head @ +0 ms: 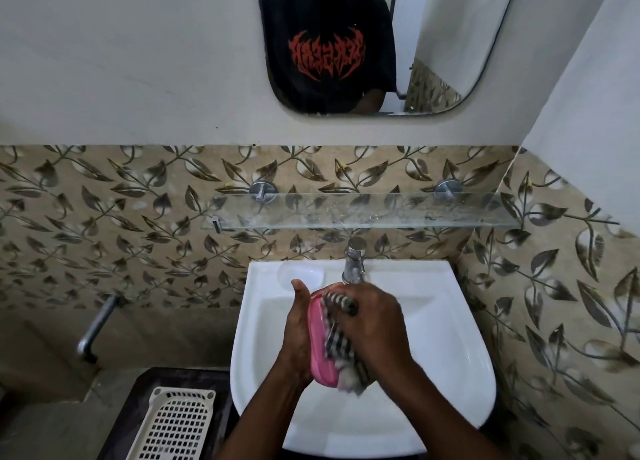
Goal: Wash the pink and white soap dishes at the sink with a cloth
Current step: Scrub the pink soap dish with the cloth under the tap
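Over the middle of the white sink [450, 355], the left hand [298, 335] is closed around the pink soap dish [320, 342], with the thumb pointing up toward 12 o'clock. The dish stands on its long edge, tilted, and its lower end points to 6 o'clock. The right hand [374, 324] grips a checked cloth [341, 347] and presses it against the dish from the 3 o'clock side; a loose end of the cloth hangs below the hand. The white soap dish [300, 275] lies on the back rim of the sink at 11 o'clock from the hands, just beside the left thumb. The tap [354, 260] stands at 12 o'clock, its spout close above the right knuckles. The basin is open at 3 and at 6 o'clock. A glass shelf [363, 212] hangs above the tap, and a cream basket [173, 425] sits at 8 o'clock, apart from the sink edge.
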